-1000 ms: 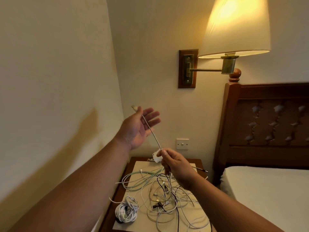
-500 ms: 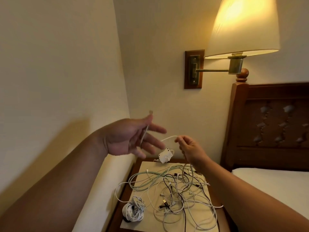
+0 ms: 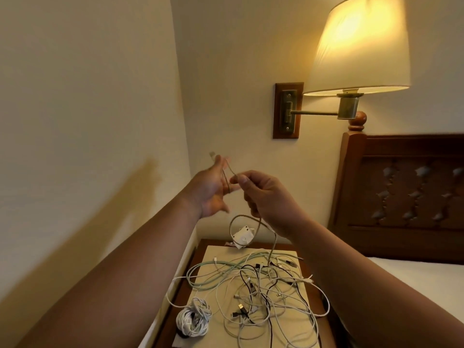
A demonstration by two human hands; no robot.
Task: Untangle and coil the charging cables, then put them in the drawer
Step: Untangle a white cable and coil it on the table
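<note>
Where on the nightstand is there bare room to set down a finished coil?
Bare mat shows at its far-left corner, between the white adapter and the green cable, and in a small patch between the coiled cable and the tangle. The centre and right side are crowded with loose cables.

Fingers (image 3: 221, 208) of the left hand (image 3: 209, 189) motion-blurred; cable (image 3: 275, 243) hidden inside the right hand (image 3: 266, 194); lampshade (image 3: 359, 46), tabletop (image 3: 218, 252) and cable tangle (image 3: 263, 292) cut off at the edges.
</note>
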